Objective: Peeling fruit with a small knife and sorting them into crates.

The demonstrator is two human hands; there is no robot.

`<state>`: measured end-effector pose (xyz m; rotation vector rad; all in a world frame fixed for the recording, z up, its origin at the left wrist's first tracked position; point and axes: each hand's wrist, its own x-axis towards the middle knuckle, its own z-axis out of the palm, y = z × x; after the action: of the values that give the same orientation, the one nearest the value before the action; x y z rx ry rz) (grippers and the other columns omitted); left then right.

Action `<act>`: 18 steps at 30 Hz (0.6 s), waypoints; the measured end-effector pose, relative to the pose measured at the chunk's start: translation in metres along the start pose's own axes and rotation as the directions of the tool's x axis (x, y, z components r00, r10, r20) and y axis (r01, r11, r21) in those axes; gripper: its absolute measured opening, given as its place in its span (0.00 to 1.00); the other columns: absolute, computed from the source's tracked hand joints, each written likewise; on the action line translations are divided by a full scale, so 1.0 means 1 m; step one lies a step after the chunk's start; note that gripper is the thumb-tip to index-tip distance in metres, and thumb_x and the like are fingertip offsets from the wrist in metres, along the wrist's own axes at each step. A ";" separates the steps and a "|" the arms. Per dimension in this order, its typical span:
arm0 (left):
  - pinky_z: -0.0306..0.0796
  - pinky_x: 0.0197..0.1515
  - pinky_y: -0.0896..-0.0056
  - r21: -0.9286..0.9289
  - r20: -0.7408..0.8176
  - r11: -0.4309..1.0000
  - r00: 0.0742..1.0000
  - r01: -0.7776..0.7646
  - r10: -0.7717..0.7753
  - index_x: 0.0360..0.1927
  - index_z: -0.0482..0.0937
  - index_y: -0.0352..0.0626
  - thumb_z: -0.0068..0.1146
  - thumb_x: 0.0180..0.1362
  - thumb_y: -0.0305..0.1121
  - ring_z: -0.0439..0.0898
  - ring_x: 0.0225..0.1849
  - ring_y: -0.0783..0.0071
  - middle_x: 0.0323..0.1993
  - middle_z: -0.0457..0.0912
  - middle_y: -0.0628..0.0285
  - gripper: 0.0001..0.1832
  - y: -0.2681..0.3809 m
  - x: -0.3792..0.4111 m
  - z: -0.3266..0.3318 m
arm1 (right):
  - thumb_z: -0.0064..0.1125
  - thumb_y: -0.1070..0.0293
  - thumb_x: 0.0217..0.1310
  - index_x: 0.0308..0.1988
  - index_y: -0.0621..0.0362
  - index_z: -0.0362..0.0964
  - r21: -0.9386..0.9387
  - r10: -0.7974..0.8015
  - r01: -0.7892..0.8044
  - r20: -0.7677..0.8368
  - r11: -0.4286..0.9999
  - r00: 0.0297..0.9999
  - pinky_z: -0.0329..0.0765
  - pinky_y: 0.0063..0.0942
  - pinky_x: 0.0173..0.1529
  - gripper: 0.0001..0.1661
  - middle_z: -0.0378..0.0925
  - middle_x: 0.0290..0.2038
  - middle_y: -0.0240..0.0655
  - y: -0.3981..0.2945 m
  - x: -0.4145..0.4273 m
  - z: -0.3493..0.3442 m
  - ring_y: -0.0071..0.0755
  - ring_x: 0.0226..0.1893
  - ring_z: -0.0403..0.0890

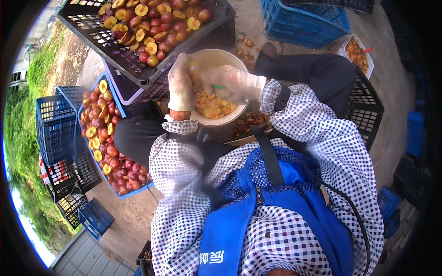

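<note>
Both my hands wear pale knit gloves and are over a white round bucket [221, 120]. Yellow-orange fruit pieces [214, 106] lie at the bottom of the bucket. My left hand [181, 81] is at the bucket's left rim, curled around a blurred plum [193, 69]. Close beside it, my right hand [232, 82] reaches in from the right with bent fingers around a green object [219, 86], mostly hidden by the glove. Just beyond my left hand, a black plastic crate [138, 80] holds whole red plums and cut yellow halves [151, 47].
A blue-rimmed crate of plums [112, 150] stands left of my knee. Stacked blue crates [304, 29] are beyond my foot. At right are a white tub [370, 70] of fruit pieces and a black crate [366, 105]. Fruit scraps [251, 124] lie beside the bucket.
</note>
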<state>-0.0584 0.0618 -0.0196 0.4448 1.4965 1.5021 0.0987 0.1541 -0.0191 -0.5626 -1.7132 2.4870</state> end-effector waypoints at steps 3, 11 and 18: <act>0.71 0.36 0.81 0.045 0.079 0.985 0.984 -0.165 0.161 0.37 0.77 0.41 0.35 0.75 0.44 0.76 0.37 0.80 0.38 0.80 0.64 0.22 0.003 -0.001 0.011 | 0.47 0.44 0.74 0.34 0.53 0.70 0.407 0.298 -0.323 0.125 0.854 0.946 0.43 0.20 0.14 0.24 0.50 0.16 0.17 -0.019 -0.019 0.010 0.09 0.10 0.46; 0.62 0.19 0.77 -0.403 -0.199 0.902 0.948 0.152 -0.249 0.43 0.77 0.40 0.49 0.69 0.50 0.70 0.18 0.76 0.25 0.80 0.63 0.21 -0.019 0.029 -0.007 | 0.54 0.60 0.69 0.36 0.58 0.74 -0.221 -0.207 0.185 -0.085 0.958 0.975 0.67 0.23 0.32 0.13 0.67 0.24 0.26 0.015 -0.008 0.041 0.21 0.26 0.68; 0.73 0.41 0.61 0.544 -0.252 0.766 0.803 -0.344 0.540 0.36 0.82 0.41 0.61 0.59 0.47 0.81 0.33 0.56 0.27 0.80 0.52 0.17 0.074 -0.062 -0.020 | 0.57 0.58 0.67 0.39 0.61 0.75 -0.813 -0.268 -0.147 -0.348 0.564 0.898 0.74 0.46 0.36 0.15 0.78 0.29 0.55 0.059 -0.038 -0.033 0.60 0.35 0.81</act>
<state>-0.0699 0.0144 0.0660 0.8909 2.2261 1.6487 0.1539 0.1515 -0.0733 -0.9870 -2.5239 1.1571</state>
